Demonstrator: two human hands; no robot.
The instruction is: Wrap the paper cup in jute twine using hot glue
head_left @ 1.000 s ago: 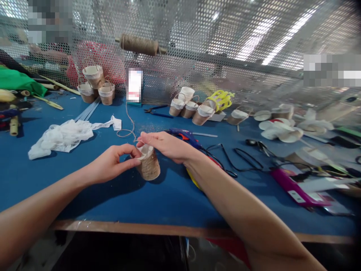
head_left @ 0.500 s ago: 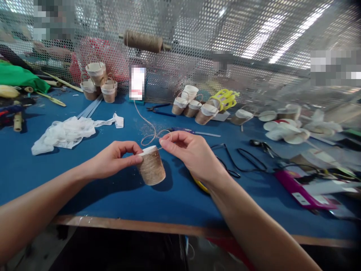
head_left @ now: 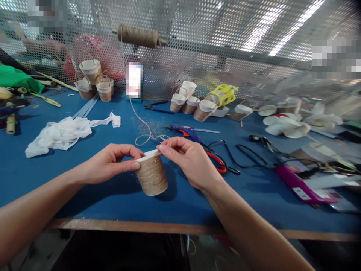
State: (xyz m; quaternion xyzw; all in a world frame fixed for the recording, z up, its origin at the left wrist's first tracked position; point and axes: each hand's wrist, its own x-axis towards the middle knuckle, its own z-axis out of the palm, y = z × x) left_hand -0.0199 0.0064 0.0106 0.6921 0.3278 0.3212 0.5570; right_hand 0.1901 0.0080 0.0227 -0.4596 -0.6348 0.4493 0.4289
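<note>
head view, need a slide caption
Left hand holds a brown cup while the right hand pinches looping twine close beside it.

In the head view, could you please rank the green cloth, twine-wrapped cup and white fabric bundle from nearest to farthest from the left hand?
1. Twine-wrapped cup: rim pinched in the left hand.
2. White fabric bundle: beyond the hand, leftward.
3. Green cloth: farther back, left edge.

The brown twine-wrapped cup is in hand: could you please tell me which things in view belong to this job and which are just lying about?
In the job:
brown twine-wrapped cup
thin brown twine strand
brown cylindrical twine spool

Apparently just lying about:
purple box-shaped thing
bunched green cloth
yellow looped netting
</note>
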